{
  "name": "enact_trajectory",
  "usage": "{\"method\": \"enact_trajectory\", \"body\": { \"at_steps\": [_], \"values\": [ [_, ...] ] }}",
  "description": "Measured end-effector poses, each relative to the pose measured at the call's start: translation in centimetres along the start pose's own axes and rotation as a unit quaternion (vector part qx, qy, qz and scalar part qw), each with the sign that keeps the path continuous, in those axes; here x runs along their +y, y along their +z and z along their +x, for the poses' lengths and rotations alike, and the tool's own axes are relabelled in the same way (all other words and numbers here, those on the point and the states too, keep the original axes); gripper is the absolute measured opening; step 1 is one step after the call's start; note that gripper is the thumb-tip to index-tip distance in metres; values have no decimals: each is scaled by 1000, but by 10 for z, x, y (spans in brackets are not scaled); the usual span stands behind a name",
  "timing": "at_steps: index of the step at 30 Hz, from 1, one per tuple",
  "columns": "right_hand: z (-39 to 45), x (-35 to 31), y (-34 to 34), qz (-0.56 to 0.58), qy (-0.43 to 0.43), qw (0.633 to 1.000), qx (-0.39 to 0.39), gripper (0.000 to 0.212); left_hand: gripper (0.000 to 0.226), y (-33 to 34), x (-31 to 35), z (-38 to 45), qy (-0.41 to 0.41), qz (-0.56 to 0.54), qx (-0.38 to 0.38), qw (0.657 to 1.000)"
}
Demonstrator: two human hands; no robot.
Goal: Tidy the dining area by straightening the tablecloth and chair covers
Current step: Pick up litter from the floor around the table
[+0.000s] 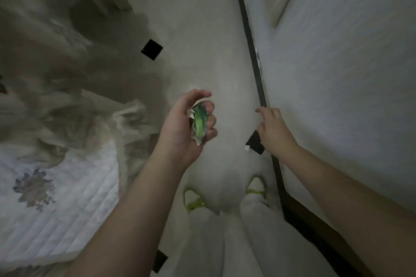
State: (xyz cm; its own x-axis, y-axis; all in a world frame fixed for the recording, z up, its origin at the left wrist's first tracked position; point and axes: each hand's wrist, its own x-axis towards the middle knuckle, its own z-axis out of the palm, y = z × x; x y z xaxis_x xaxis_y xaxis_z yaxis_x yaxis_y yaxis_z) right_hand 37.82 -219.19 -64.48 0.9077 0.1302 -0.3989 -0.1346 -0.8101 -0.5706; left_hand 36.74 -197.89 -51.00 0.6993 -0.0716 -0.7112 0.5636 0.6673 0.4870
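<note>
Head view: left hand grips a crumpled green-and-white wrapper over the floor, right hand hangs open beside the wall, and the rumpled chair cover at near left appears not yet straightened.

Crumpled glossy green wrapper, quilted matt cloth chair cover, smooth floor

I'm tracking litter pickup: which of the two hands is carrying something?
The left hand: its fingers curl round a crumpled green and white wrapper. The right hand holds nothing, fingers loose.
</note>
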Motion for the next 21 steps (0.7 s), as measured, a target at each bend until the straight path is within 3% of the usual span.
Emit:
{"method": "enact_trajectory", "body": {
  "at_steps": [12,16,21],
  "values": [
    [65,193,204,-116,85,985,-95,53,12,-133,-170,171,-54,-10,74,996],
    [80,246,258,-127,104,970,-178,59,10,-154,-203,222,-54,-24,84,995],
    [105,279,304,-184,131,954,-197,58,15,-179,-230,253,-59,43,72,995]
  ]
}}
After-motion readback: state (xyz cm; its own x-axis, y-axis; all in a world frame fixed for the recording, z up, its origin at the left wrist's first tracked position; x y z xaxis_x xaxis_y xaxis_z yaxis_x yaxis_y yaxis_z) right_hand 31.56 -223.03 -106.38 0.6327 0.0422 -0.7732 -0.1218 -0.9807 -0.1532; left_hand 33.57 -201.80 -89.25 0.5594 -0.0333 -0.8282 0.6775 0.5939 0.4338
